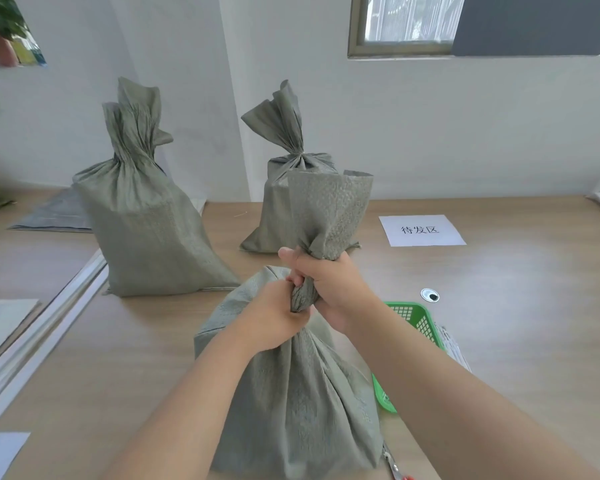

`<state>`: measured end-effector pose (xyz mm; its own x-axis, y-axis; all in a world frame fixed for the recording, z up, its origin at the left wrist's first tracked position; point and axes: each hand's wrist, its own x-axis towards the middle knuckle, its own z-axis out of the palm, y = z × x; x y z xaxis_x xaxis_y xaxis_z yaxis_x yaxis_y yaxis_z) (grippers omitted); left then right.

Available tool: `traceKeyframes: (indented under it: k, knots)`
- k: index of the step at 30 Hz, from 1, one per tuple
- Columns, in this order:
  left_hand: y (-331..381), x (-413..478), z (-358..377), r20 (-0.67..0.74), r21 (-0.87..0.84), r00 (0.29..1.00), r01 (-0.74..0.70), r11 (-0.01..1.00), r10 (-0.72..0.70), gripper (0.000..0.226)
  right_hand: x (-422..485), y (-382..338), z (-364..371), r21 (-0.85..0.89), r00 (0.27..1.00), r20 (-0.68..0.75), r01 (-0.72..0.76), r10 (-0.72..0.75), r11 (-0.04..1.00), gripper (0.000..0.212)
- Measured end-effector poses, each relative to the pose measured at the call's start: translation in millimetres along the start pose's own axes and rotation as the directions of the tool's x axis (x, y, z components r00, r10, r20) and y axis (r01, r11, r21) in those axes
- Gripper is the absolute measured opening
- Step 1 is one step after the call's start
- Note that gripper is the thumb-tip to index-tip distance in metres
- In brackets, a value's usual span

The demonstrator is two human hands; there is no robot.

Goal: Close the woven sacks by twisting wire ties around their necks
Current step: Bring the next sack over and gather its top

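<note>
At near centre of the table (pixel 499 306): woven sack (pixel 298 393) upright | left hand (pixel 274 317) and right hand (pixel 329 285) clenched around its vertical neck, right higher | green basket (pixel 420 317) just right, nearer the right hand.

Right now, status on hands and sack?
Left hand and right hand both clamped on near sack's neck. No wire tie visible on it. Green basket sits right of sack; nothing blocking.

- Near grey-green woven sack (pixel 302 403): upright, full, its neck (pixel 303 296) bunched tight, mouth flaring above.
- Left sack (pixel 146 233): upright, neck gathered.
- Far sack (pixel 278 206): upright, neck cinched.
</note>
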<state>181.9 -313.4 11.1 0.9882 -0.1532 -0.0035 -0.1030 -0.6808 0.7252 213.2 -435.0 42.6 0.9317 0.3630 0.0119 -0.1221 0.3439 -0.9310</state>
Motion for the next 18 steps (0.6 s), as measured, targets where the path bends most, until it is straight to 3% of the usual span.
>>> traceKeyframes:
  k: [5,10,15,18]
  knots:
    - [6.5,-2.6,-3.7,-0.002,-0.131,0.999,0.040,0.991,-0.040,0.014,-2.1,-1.9,-2.9,-0.077,0.999,0.022,-0.045,0.047,0.996,0.021]
    - [4.9,5.5,-2.0,0.011,-0.095,0.992,0.126,0.987,-0.126,0.025,-1.2,1.4,-12.3,-0.061,0.999,0.000,-0.044,0.044,0.997,0.012]
    - [9.0,14.2,5.1,0.001,-0.127,0.993,0.120,0.985,-0.121,0.031,-4.1,6.2,-35.0,-0.060,0.997,0.061,-0.038,0.041,0.997,0.045]
    - [14.2,19.4,5.6,0.020,-0.100,0.988,0.155,0.983,-0.154,0.040,-7.8,9.4,-62.3,-0.159,0.985,0.147,-0.063,0.087,0.985,0.048]
